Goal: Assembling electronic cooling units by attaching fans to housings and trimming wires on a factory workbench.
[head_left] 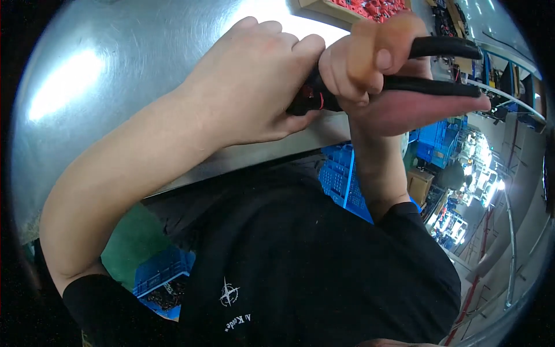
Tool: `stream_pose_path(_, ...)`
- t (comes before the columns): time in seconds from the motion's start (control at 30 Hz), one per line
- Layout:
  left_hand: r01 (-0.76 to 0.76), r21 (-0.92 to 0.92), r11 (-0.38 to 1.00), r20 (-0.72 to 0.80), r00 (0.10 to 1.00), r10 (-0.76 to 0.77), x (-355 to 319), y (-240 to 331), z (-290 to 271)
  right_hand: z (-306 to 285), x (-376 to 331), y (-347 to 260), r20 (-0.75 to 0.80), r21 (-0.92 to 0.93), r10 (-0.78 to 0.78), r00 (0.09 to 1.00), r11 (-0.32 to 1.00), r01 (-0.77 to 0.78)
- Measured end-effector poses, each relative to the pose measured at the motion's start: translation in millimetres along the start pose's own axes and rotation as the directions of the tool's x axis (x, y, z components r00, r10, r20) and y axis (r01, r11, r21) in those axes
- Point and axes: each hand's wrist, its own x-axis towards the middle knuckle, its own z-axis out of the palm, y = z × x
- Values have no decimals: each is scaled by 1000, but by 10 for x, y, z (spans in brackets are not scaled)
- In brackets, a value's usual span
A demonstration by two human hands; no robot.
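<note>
Two black handles (445, 47) of a plier-like hand tool stick out to the right from my right hand (376, 69). Its fingers are closed around them, the thumb lying along the lower handle. Directly left of it, my left hand (260, 81) is curled over a small dark piece (306, 99) with a thin red band. The two hands almost touch, and the fingers cover the tool's jaws. Whether the dark piece belongs to the tool or is separate, I cannot tell. Both hands are above the metal table (144, 63), close to its near edge.
A cardboard box of red parts (370, 8) sits on the table's far side. Below the near edge are a blue crate (347, 179) and, lower left, another blue bin (165, 272) holding dark parts. Shelving (509, 75) and more blue crates (436, 141) stand to the right.
</note>
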Motion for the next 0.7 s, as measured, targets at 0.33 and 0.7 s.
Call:
stream_pose_path(0.33,21,168,986,39,999,-28,3,70,6,378,-301,-7,-156,-346,-200,967,928,136)
stream_pose_path(0.7,3,132,991,4,1000,-3,47,29,12,383,-282,-41,-362,-170,-240,901,967,189)
